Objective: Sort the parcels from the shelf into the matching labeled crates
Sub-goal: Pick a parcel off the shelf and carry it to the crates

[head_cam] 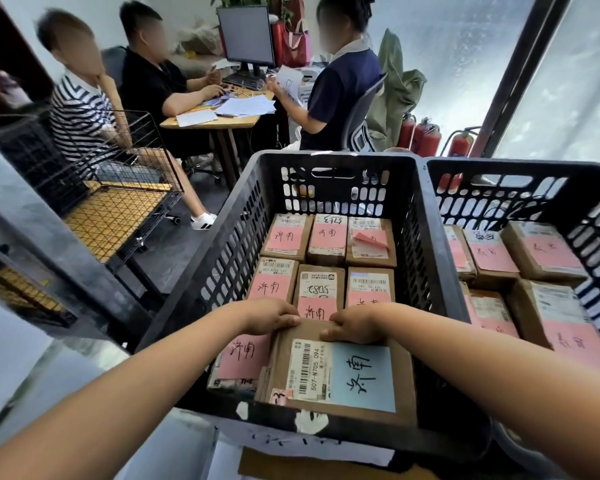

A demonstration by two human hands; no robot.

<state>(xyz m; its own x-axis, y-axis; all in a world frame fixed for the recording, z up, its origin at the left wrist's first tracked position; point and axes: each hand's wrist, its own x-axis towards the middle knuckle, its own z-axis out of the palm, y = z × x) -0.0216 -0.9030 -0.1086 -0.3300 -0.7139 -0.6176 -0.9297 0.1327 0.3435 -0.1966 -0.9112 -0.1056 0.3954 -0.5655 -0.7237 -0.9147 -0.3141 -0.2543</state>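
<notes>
Both hands were inside left crate [222, 251]. Left hand [271, 318] gripped far left corner of blue-labelled parcel [340, 375], fingers curled over edge. Right hand [355, 325] gripped far edge too, thumb on top. Parcel lay at near side of crate, just right of pink-labelled parcel [243, 355]. More pink-labelled parcels [321, 237] sat in two rows farther in. Right crate [534, 171] stood just beside left one, also holding boxes. Wire cage [118, 188] stood far left. Desk [222, 121] with monitor [246, 36] was beyond, and fire extinguishers [426, 136] far right
</notes>
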